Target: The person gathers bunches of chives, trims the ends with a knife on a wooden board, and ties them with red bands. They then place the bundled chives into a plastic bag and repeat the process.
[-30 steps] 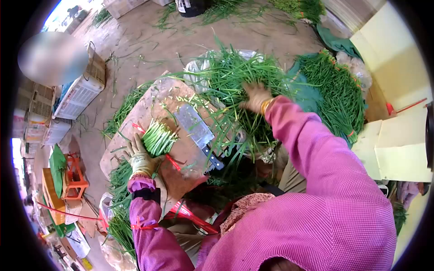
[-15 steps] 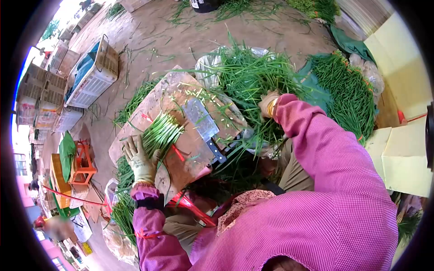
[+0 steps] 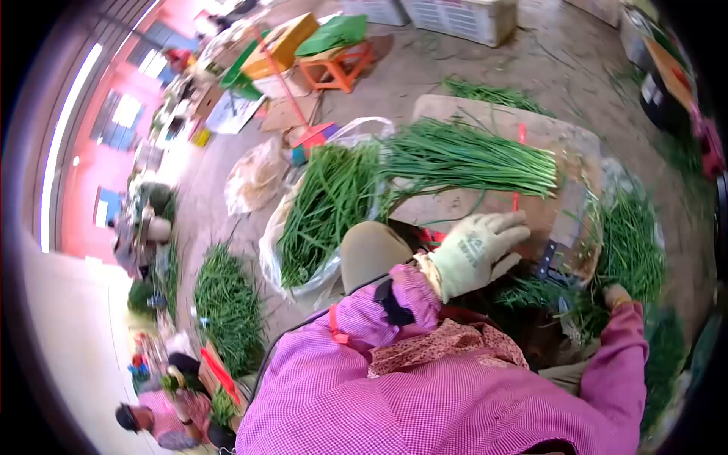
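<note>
My left hand [image 3: 478,254], in a pale glove, is open above the near edge of a wooden board [image 3: 447,203], its fingers stretched out and holding nothing. A bunch of chives [image 3: 474,155] lies across the board, its pale cut ends to the right, with a red strip [image 3: 522,133] showing beneath it. To the right on the board rests a cleaver [image 3: 565,227] with a black handle. My right hand [image 3: 617,294], gloved too, is closed at the near edge of a heap of loose chives [image 3: 631,246]; the leaves partly hide its fingers.
A plastic bag full of chives [image 3: 327,216] stands left of the board. Another pile of chives [image 3: 227,311] lies on the floor. An orange stool [image 3: 337,70] and a white crate [image 3: 464,21] stand beyond. A person [image 3: 171,409] sits at lower left, handling greens.
The view has swung left, bringing the bag of chives and another person into sight. My left hand has come away from the bunch toward me. My right hand remains at the chive heap.
</note>
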Motion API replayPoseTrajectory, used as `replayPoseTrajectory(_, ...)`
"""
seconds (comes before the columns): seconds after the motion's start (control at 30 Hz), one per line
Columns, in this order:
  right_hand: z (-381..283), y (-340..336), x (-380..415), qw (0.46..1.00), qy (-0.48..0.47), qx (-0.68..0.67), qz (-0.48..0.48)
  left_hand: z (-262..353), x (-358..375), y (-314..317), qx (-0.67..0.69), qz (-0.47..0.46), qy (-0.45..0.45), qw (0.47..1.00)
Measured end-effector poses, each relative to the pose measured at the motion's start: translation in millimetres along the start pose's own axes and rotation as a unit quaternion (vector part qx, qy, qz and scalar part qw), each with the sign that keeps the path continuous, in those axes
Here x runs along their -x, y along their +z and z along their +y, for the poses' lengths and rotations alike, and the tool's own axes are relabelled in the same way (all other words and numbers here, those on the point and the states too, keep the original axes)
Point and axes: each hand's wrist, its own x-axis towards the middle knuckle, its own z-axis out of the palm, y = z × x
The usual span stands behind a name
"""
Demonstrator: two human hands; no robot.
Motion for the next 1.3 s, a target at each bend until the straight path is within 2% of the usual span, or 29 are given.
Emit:
replayPoseTrajectory(0.03, -53.7, -70.0, 86.2, 0.997, 0.045, -0.058, -0.012, 5.8, 9.6, -35.0, -0.006, 0.03, -0.013, 0.999)
replayPoseTrajectory(0.07, -82.1, -100.2, 122.2, 0.995, 0.092, -0.04, -0.015, 8.5, 23.4, -65.7, -0.037, 0.087, -0.026, 0.995)
replayPoseTrajectory(0.1, -87.4, -106.4, 122.3, 0.996, 0.086, -0.032, -0.009, 3.1, 43.2, -88.3, -0.051, 0.122, -0.103, 0.986)
replayPoseTrajectory(0.17, -91.3, -116.6, 123.5, 0.993, 0.113, 0.004, 0.023, -19.0, 83.9, -130.3, -0.075, 0.256, -0.178, 0.947)
replayPoseTrajectory(0.2, -96.2, -124.0, 123.3, 0.99, 0.131, 0.028, 0.034, -39.8, 111.3, -140.1, 0.023, 0.347, -0.245, 0.905)
replayPoseTrajectory(0.27, -114.9, -145.5, 132.8, 0.988, 0.142, 0.03, 0.055, -59.4, 158.0, -176.6, 0.044, 0.367, -0.43, 0.823)
replayPoseTrajectory(0.3, -124.2, -155.2, 136.3, 0.985, 0.153, 0.026, 0.07, -88.2, 193.3, -185.2, 0.001, 0.368, -0.434, 0.822)
replayPoseTrajectory(0.33, -125.3, -155.3, 130.0, 0.985, 0.115, 0.019, 0.124, -114.0, 224.1, -192.5, -0.016, 0.358, -0.474, 0.804)
replayPoseTrajectory(0.37, -136.3, -164.0, 132.3, 0.985, 0.116, 0.023, 0.128, -131.5, 243.5, -197.8, -0.034, 0.346, -0.512, 0.785)
replayPoseTrajectory(0.4, -154.5, -176.7, 141.3, 0.983, 0.053, -0.018, 0.177, -138.2, 247.6, -201.6, -0.03, 0.35, -0.513, 0.784)
replayPoseTrajectory(0.43, -175.3, -190.4, 150.6, 0.973, -0.01, -0.058, 0.225, -145.3, 249.9, -205.8, -0.083, 0.308, -0.563, 0.762)
replayPoseTrajectory(0.47, -199.4, -203.7, 159.9, 0.972, -0.009, -0.054, 0.229, -154.0, 252.3, -210.2, -0.136, 0.264, -0.61, 0.735)
replayPoseTrajectory(0.53, -253.9, -229.3, 180.7, 0.943, -0.098, -0.11, 0.299, -212.7, 274.7, -203.9, -0.207, 0.211, -0.587, 0.754)
replayPoseTrajectory(0.57, -279.7, -240.9, 191.2, 0.943, -0.096, -0.106, 0.301, -244.7, 281.9, -199.5, -0.246, 0.184, -0.57, 0.762)
replayPoseTrajectory(0.6, -304.8, -251.3, 201.4, 0.925, -0.15, -0.124, 0.326, -272.4, 280.1, -201.9, -0.228, 0.123, -0.607, 0.752)
replayPoseTrajectory(0.63, -327.4, -258.4, 207.6, 0.905, -0.202, -0.14, 0.347, -297.2, 277.8, -199.5, -0.222, 0.122, -0.606, 0.754)
replayPoseTrajectory(0.67, -347.3, -262.7, 208.4, 0.906, -0.198, -0.136, 0.348, -320.9, 274.9, -195.8, -0.238, 0.089, -0.635, 0.729)
replayPoseTrajectory(0.73, -382.6, -268.8, 204.8, 0.827, -0.362, -0.189, 0.386, -353.1, 257.5, -194.9, -0.246, -0.007, -0.694, 0.676)
replayPoseTrajectory(0.77, -403.0, -272.0, 202.0, 0.807, -0.396, -0.212, 0.382, -364.4, 250.0, -193.4, -0.241, -0.01, -0.693, 0.679)
replayPoseTrajectory(0.87, -475.7, -302.7, 220.2, 0.826, -0.411, -0.215, 0.32, -379.0, 224.8, -188.4, -0.255, -0.081, -0.731, 0.627)
replayPoseTrajectory(0.9, -495.2, -306.6, 212.0, 0.814, -0.435, -0.204, 0.328, -402.4, 232.5, -174.7, -0.315, -0.05, -0.692, 0.647)
replayPoseTrajectory(0.97, -532.7, -313.6, 196.8, 0.801, -0.458, -0.192, 0.334, -403.8, 218.8, -155.8, -0.373, 0.063, -0.594, 0.71)
replayPoseTrajectory(1.0, -551.5, -315.6, 190.0, 0.787, -0.486, -0.187, 0.33, -397.8, 202.2, -155.6, -0.404, 0.046, -0.545, 0.733)
replayPoseTrajectory(1.03, -567.5, -316.1, 187.7, 0.773, -0.513, -0.183, 0.326, -399.8, 193.0, -143.7, -0.366, 0.067, -0.532, 0.761)
replayPoseTrajectory(1.1, -596.4, -314.4, 196.3, 0.774, -0.527, -0.182, 0.3, -385.7, 158.4, -141.0, -0.225, -0.027, -0.607, 0.762)
replayPoseTrajectory(1.17, -618.3, -311.7, 200.4, 0.776, -0.549, -0.156, 0.269, -393.3, 159.0, -108.0, -0.193, -0.077, -0.628, 0.749)
replayPoseTrajectory(1.23, -630.1, -307.9, 196.1, 0.782, -0.559, -0.147, 0.232, -399.7, 157.7, -101.6, -0.199, -0.137, -0.657, 0.715)
replayPoseTrajectory(1.3, -635.4, -307.6, 190.9, 0.801, -0.545, -0.146, 0.201, -411.4, 160.8, -103.4, -0.134, -0.14, -0.682, 0.705)
